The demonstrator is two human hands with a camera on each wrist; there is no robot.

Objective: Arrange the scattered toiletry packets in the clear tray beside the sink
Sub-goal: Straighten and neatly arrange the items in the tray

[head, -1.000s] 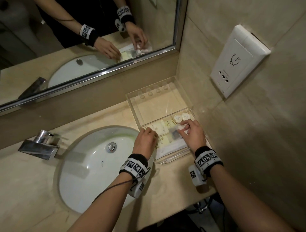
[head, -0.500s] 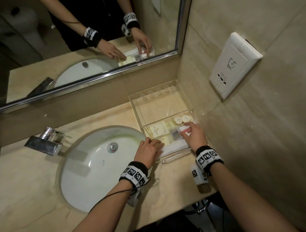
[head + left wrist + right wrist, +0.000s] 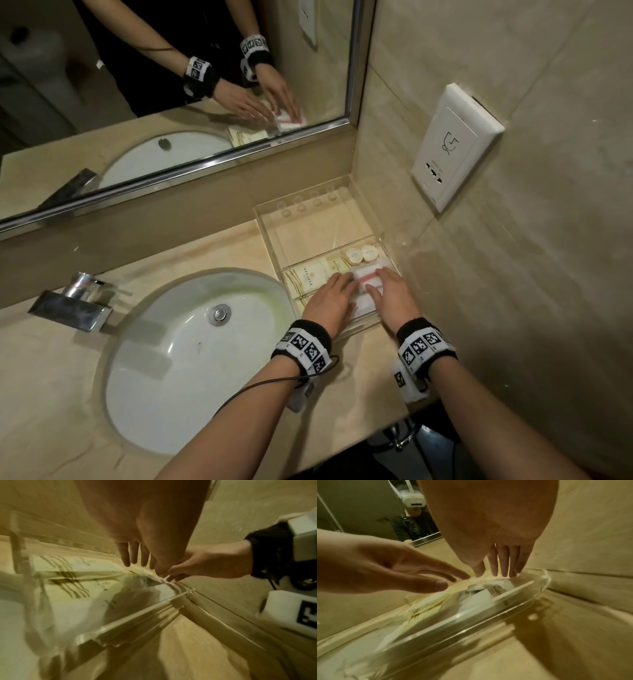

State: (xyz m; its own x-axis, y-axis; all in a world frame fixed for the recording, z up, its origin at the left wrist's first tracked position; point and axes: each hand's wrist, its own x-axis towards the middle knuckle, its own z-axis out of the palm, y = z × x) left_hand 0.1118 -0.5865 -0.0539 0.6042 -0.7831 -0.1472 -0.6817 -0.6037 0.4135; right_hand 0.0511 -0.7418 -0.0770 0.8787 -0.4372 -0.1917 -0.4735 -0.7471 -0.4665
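Note:
The clear tray (image 3: 270, 236) stands in the wall corner, right of the sink. Its near compartment holds cream packets (image 3: 310, 277), two small round caps (image 3: 354, 255) and a white packet with a red stripe (image 3: 367, 279). My left hand (image 3: 332, 298) lies flat on the packets in the middle, fingers straight. My right hand (image 3: 390, 291) lies flat beside it, fingers on the white packet. The left wrist view has the left hand's fingers (image 3: 135, 555) over the cream packets (image 3: 72, 566). In the right wrist view the right hand's fingers (image 3: 503, 563) touch the white packet (image 3: 494, 588) inside the tray (image 3: 505, 601).
The white sink basin (image 3: 191, 359) with a chrome faucet (image 3: 73, 305) lies left of the tray. A mirror (image 3: 171, 85) runs along the back wall, and a white socket plate (image 3: 455, 144) sits on the right wall. The tray's far compartment (image 3: 318, 226) holds nothing.
My left hand has slid right from the tray's left edge onto the packets, close to the right hand. The right hand has flattened over the white red-striped packet.

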